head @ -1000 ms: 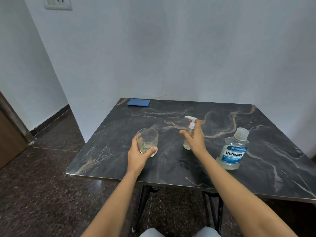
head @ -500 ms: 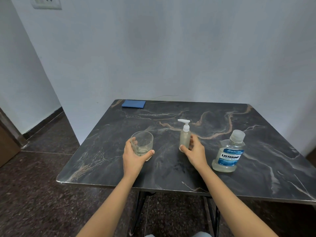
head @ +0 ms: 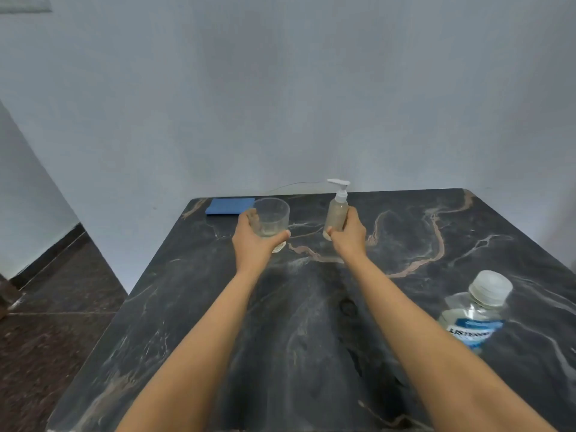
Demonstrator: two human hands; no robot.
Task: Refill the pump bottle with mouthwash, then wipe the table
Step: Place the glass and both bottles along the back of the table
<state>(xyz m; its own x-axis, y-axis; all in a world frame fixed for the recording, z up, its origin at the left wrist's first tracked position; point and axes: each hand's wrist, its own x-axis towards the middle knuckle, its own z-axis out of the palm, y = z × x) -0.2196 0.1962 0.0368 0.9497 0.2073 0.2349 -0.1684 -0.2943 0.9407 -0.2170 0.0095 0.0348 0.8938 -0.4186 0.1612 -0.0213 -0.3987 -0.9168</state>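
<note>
Light: diffuse, even, moderate level. Cool grey-blue cast on wall (head: 311,88). Source outside frame. Shadows soft-edged only: dark patch on table (head: 467,238) between forearms (head: 218,322). Weak sheen on tabletop toward front left corner. Glass (head: 271,219): faint pale highlight along rim. Pump bottle (head: 336,213): outline fairly crisp. Whole frame slightly soft, fine texture smeared. Mouthwash bottle (head: 477,310), right side: label blurred, body leaning from wide-angle stretch. Table edges splay toward bottom corners. Socket plate (head: 25,3), top left: smeared.

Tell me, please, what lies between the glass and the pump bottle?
Only bare tabletop separates the glass and the pump bottle, seen in the head view.
</note>
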